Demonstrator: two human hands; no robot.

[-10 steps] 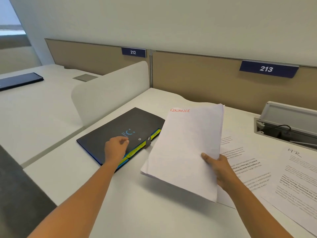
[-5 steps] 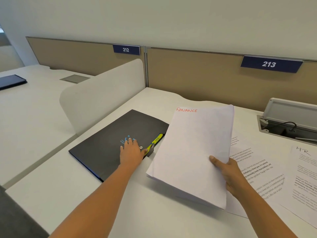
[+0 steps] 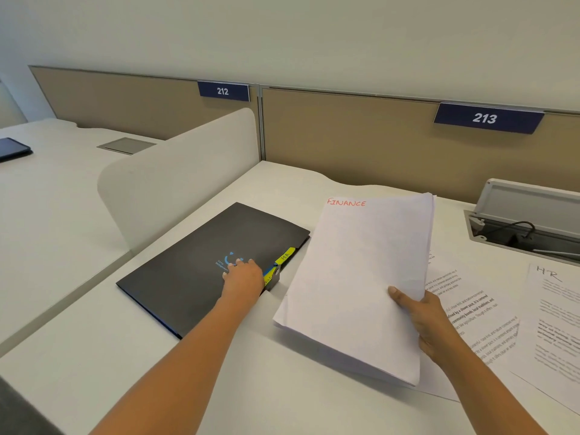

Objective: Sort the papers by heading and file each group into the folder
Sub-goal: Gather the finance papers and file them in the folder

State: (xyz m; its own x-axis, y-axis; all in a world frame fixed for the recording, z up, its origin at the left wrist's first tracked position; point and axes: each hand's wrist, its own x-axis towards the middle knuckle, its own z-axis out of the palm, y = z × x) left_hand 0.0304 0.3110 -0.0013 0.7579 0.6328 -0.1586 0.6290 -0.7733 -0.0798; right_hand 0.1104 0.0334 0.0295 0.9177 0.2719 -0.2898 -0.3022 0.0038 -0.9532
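A black folder (image 3: 188, 271) with a blue logo lies closed on the white desk (image 3: 282, 403), with yellow tabs (image 3: 285, 255) sticking out of its right edge. My left hand (image 3: 243, 276) rests flat on the cover near that edge, fingers on the logo. My right hand (image 3: 420, 318) holds a thick stack of papers headed FINANCE (image 3: 361, 271) in red, raised above the desk just right of the folder. A printed sheet (image 3: 464, 312) lies under the stack. Another sheet headed HR (image 3: 552, 328) lies at the far right.
A low white divider (image 3: 175, 177) stands left of the folder. Behind runs a tan partition with signs 212 and 213. An open cable box (image 3: 527, 221) with a raised lid sits at the back right. A dark tablet (image 3: 12, 149) lies on the neighbouring desk.
My left hand has slid from the folder's near right edge up onto the cover beside the clasp. The FINANCE stack stays held, and the view has shifted a little to the right.
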